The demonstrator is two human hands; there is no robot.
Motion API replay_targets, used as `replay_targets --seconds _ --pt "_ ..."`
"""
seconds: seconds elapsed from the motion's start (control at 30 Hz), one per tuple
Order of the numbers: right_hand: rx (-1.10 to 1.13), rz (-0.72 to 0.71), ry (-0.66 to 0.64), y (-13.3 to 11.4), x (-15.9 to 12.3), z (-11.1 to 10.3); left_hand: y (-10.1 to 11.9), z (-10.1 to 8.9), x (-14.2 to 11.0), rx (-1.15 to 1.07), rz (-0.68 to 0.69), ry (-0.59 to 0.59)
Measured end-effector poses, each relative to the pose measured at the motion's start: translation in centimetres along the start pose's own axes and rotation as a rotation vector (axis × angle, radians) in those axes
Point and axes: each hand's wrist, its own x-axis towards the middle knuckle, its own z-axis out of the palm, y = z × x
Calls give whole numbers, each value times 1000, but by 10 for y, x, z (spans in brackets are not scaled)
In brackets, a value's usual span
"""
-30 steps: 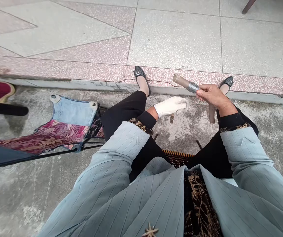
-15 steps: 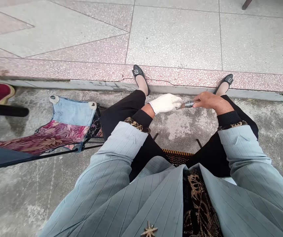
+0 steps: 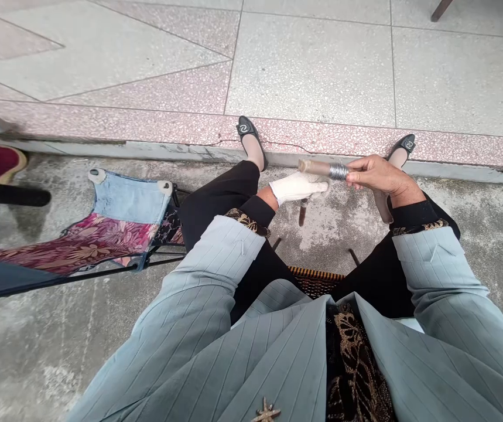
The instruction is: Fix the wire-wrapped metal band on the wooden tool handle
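Where pink-and-grey terrazzo paving point(image 3: 312, 64) drops at a cracked kerb point(image 3: 167, 147) to stained concrete floor point(image 3: 36, 346), view straight down over a lap. Folding chair point(image 3: 119, 205) with denim and floral cloth at left of frame, well apart from the legs. Pale blue pinstripe jacket point(image 3: 198, 363) filling the bottom of the frame. Black trousers point(image 3: 220, 187) over bent knees, wide apart; black flat shoes point(image 3: 246, 128) resting on the paving just past the kerb. Woven orange-and-black edge point(image 3: 317, 281) between the knees, lower centre.

Centre right of frame, above the floor: wooden rod point(image 3: 315, 168), lying nearly level, with a silvery winding point(image 3: 338, 171) around it. Bare right hand point(image 3: 378, 176) clamped on the rod, fingers closed just beside the winding. Left hand point(image 3: 297, 189) in a white cotton glove, just below the rod, fingers together; whether gripping anything, cannot tell. Small dark peg point(image 3: 303, 212) just under the glove.
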Motion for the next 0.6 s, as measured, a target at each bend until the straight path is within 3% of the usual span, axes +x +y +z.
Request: replay_targets --seconds 0.2,0.3,0.37,0.47,0.6 --pt "28 -15 343 21 16 -3 8 7 -5 54 -25 -45" --pt "-301 45 525 25 20 -8 11 9 -2 115 -40 -111" --pt "-641 124 557 23 21 -9 11 8 1 167 -48 -115" --pt "-1000 240 420 18 20 -5 11 3 2 225 -44 -70" --pt "-1049 367 5 15 20 -1 10 -5 -5 246 -31 -60"
